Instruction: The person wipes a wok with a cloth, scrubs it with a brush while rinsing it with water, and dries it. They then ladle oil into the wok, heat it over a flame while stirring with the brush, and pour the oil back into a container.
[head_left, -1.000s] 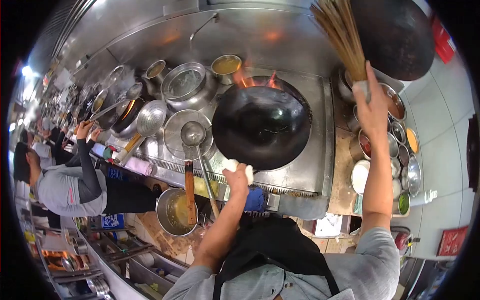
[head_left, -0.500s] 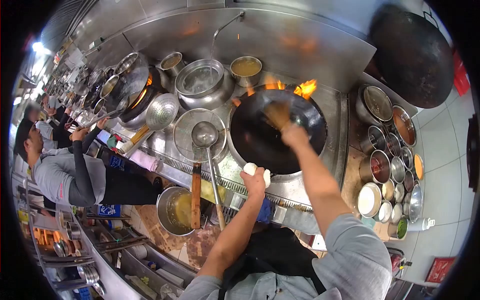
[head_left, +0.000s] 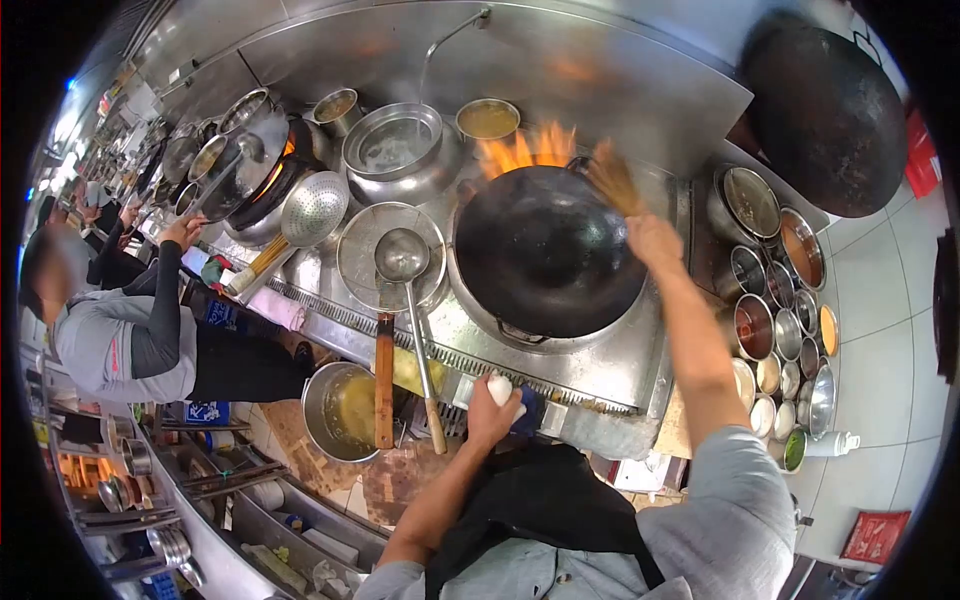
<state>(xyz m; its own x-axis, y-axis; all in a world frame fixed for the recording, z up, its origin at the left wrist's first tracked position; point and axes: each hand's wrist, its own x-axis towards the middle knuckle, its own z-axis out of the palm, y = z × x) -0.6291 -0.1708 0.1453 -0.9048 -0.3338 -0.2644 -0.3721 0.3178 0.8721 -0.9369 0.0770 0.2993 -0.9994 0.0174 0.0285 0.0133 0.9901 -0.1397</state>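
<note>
My right hand (head_left: pixel 655 243) is closed round the handle end of a bamboo wok brush (head_left: pixel 612 182). The bristles point up and away, just past the right rim of a black wok (head_left: pixel 548 255). That wok sits on the burner with its dark inside bare, and flames (head_left: pixel 528 147) rise behind its far edge. My left hand (head_left: pixel 490 420) grips a bunched white cloth (head_left: pixel 500 388) by the front edge of the stove, apart from the wok. To its left, a ladle (head_left: pixel 403 258) lies across a wire strainer (head_left: pixel 365 245).
A pot of yellowish liquid (head_left: pixel 345 412) stands low at left. Several seasoning containers (head_left: pixel 754 328) crowd the right side. A second black wok (head_left: pixel 825 115) leans upper right. A faucet (head_left: pixel 428 62) arches over a water pot (head_left: pixel 392 150). A co-worker (head_left: pixel 120 340) stands left at another wok.
My right hand has carried the brush from inside the wok to beyond its right rim. My left hand, with the cloth, has drawn back from the wok's near edge toward me.
</note>
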